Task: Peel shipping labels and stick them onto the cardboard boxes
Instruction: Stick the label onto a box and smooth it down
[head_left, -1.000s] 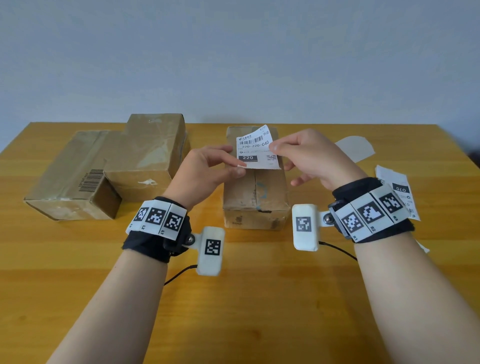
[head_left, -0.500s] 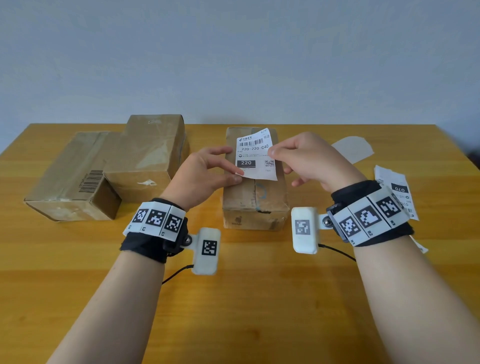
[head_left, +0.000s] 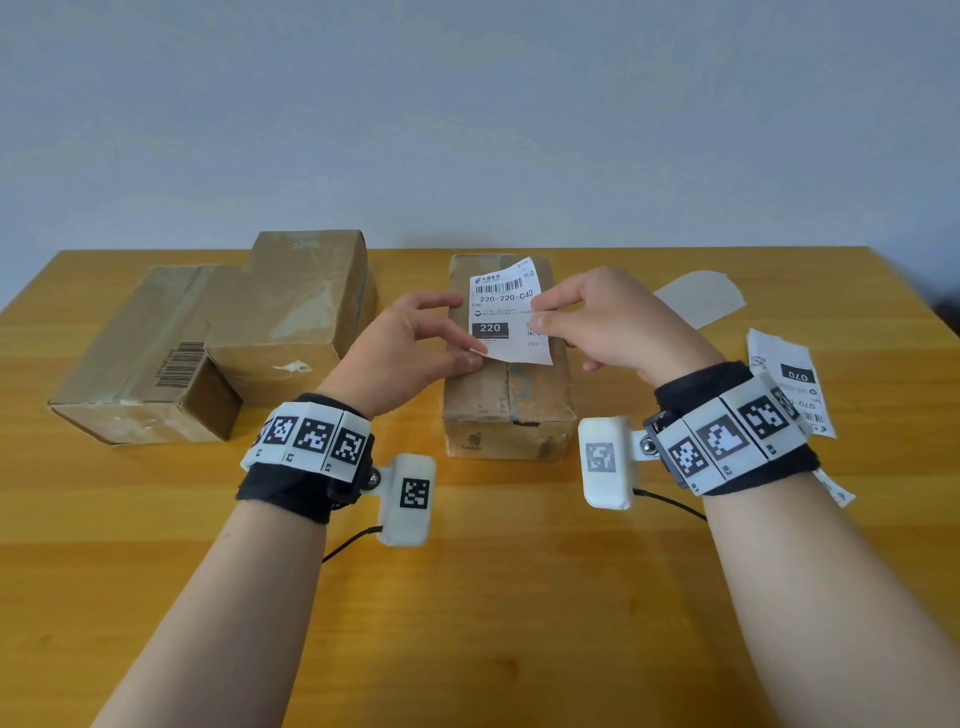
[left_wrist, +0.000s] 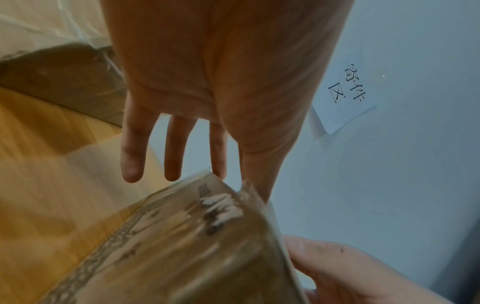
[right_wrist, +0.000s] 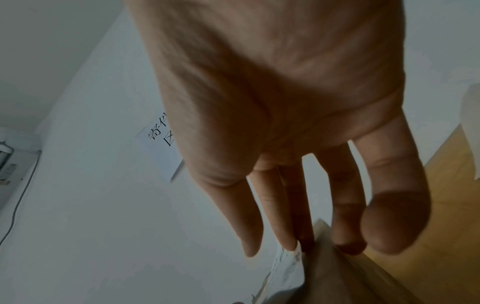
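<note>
My left hand (head_left: 410, 345) pinches the lower left corner of the shipping label (head_left: 506, 317) between thumb and forefinger, the other fingers held straight. My right hand (head_left: 602, 322) pinches the label's right edge with thumb and fingertips. Between them the label hangs in the air, printed face toward me, reading 220-220-C40, just above the middle cardboard box (head_left: 506, 405). That box lies lengthwise on the wooden table (head_left: 493, 597), its near end facing me. To the left sit two more cardboard boxes touching each other: a flat one with a barcode (head_left: 140, 364) and a taller one (head_left: 296, 317) behind it. To my right, past the wristband, another printed label (head_left: 789, 379) lies flat on the table. Farther back on the right lies a pale backing sheet (head_left: 701, 299).
</note>
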